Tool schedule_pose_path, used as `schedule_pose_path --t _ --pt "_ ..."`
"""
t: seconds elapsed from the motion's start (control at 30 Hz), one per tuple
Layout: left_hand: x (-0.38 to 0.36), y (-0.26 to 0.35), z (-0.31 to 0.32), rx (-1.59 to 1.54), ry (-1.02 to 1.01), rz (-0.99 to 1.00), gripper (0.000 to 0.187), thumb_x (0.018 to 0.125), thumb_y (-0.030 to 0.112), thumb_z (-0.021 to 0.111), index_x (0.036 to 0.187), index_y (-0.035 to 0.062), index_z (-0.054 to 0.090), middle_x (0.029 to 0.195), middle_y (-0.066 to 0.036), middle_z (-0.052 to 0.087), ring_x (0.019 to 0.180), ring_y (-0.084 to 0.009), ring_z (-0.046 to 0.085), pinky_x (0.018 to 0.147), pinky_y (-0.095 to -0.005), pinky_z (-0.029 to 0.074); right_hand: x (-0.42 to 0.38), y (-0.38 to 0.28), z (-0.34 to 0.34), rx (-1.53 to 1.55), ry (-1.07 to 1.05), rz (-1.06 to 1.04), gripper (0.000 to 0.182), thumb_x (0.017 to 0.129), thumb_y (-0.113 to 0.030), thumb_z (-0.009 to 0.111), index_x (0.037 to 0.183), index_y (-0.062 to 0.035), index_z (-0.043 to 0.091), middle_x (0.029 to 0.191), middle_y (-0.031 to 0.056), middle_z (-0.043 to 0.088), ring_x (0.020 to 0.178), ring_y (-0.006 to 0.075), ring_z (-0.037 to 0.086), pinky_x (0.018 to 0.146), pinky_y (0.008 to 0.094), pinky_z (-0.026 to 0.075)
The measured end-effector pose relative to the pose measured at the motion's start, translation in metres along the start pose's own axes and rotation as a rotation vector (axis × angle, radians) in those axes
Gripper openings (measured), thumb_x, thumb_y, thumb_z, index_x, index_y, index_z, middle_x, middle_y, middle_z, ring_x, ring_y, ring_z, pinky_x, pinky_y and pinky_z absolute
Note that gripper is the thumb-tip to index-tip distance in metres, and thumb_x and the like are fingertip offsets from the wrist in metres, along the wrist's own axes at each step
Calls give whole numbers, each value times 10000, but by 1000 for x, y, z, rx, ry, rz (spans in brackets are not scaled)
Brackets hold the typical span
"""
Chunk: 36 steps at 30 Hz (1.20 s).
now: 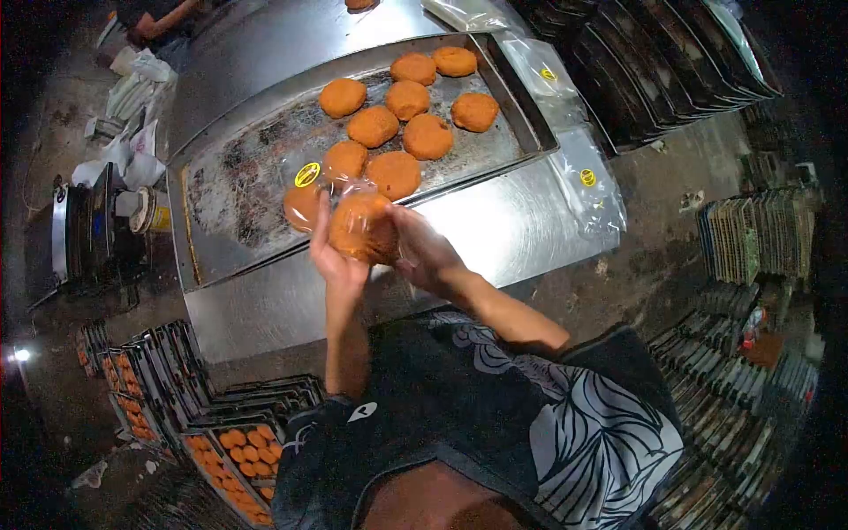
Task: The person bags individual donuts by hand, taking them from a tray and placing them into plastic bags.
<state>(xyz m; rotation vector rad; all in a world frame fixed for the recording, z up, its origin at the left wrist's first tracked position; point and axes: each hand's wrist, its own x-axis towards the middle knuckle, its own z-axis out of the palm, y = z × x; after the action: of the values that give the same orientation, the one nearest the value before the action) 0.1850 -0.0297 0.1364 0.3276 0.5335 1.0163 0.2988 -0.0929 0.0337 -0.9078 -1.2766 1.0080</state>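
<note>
Between my two hands is an orange-brown round bun [360, 225] inside a clear plastic bag with a yellow round label [307, 174]. My left hand [336, 256] wraps the bag's left side, and my right hand [424, 250] is closed round its right side. Just beyond them, several unwrapped buns [394, 175] lie in a worn metal tray [212, 196]. One bun at the tray's near side is partly covered by the bag and my left fingers. The tray rests on a shiny steel table [495, 231].
Flat clear bags with yellow labels [586, 177] lie at the table's right end. Dark trays [654, 71] are stacked at the upper right. Racks of buns [247, 455] stand lower left, more stacked trays [715, 371] lower right. Another person's arm [168, 18] shows upper left.
</note>
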Motion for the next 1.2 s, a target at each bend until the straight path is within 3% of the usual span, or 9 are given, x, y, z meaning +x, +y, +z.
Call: schedule_pose_path --t 0.13,0.43,0.63,0.83,0.9,0.97,1.07,1.17,1.2 --pt "-9 -17 -9 159 20 113 490 774 159 421 1202 -54 314 1159 -164 448 1080 -287 430 928 -394 335 11 -63 9 -726 144 -226 674 634 -24 614 1227 -25 295 1022 146 511 885 334 512 755 340 440" --pt "-4 7 -58 -228 -249 -215 547 791 344 412 1196 -17 340 1194 -181 416 1076 -313 429 937 -411 321 17 -64 32 -713 156 -277 795 588 -112 678 1268 -46 271 905 130 530 719 295 534 575 338 458" --pt "-11 -15 -33 89 193 112 447 811 303 420 1135 -5 400 1026 -128 524 905 -242 526 769 -357 439 46 -63 39 -732 187 -329 729 647 -178 653 1256 -42 275 1037 167 489 804 302 551 607 363 458" --pt "-42 -41 -58 583 -30 -114 316 807 230 552 1063 63 471 976 -53 542 845 -161 539 684 -279 453 60 -81 -27 -745 80 433 293 736 -299 558 903 -59 585 889 191 574 727 274 581 534 351 473" --pt "-56 -38 -67 1171 -200 -173 320 772 181 592 1046 55 483 1028 -73 519 871 -195 526 693 -311 449 106 -101 -50 -819 362 108 245 733 -228 593 797 9 598 631 152 576 623 251 582 564 322 442" --pt "-45 -74 -117 1786 -705 240 324 720 115 611 1013 45 493 987 -116 532 828 -244 531 711 -343 444 156 -130 -50 -810 468 -47 275 741 -201 581 929 0 569 813 171 586 743 244 580 626 327 441" --pt "-29 -92 -154 1964 -876 445 240 683 71 600 908 22 533 912 -158 543 771 -283 532 717 -345 437 151 -99 -33 -1064 424 -527 335 734 -196 585 1010 -20 518 975 168 545 890 243 543 696 337 424" --pt "-8 -75 -151 1659 -933 176 158 671 75 587 810 8 552 881 -171 552 753 -280 541 722 -338 432 29 -72 -30 -384 -245 560 221 722 -186 609 861 -25 551 830 78 557 773 158 512 706 291 416" --pt "-4 -73 -158 1305 -741 -108 166 748 135 554 839 -1 579 882 -133 564 770 -232 545 739 -301 424 -27 -63 -29 -237 -228 389 133 736 -161 604 761 -41 554 749 52 562 691 126 505 628 283 420"
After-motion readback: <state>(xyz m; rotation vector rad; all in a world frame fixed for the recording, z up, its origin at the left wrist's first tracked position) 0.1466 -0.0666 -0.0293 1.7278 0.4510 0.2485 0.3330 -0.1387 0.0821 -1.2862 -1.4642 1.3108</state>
